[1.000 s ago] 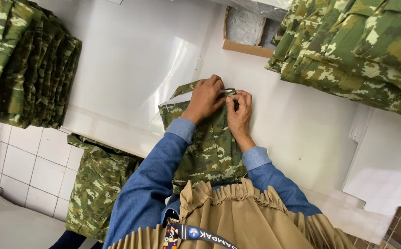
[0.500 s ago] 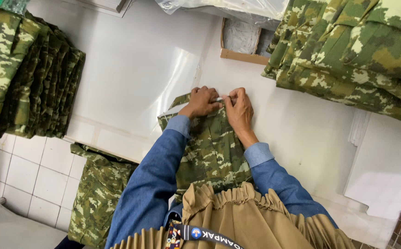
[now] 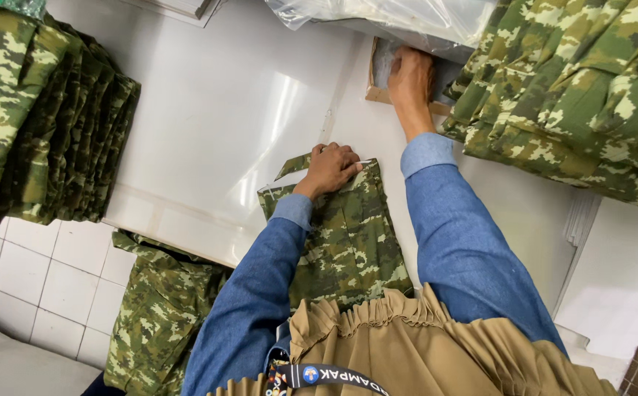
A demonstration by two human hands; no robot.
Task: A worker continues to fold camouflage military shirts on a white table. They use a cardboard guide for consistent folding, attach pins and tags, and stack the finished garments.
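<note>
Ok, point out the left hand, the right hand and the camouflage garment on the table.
left hand (image 3: 331, 167), head view, back of the hand
right hand (image 3: 410, 75), head view, back of the hand
camouflage garment (image 3: 352, 238), head view, middle of the fabric

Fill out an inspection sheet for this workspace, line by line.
Surface: white table, glossy, bare in the middle.
Job's things: camouflage garment lies flat on the table in front of the person; small wooden tray at the far edge.
Clutter: stack of folded camouflage garments on the left; heap of camouflage garments on the right; clear plastic bag at the top.
Grips: left hand presses on the garment's top edge; right hand reaches into the tray, what it touches is hidden.
Cables: nothing seen.
Surroundings: white tiled floor; another camouflage garment hangs below the table edge.
</note>
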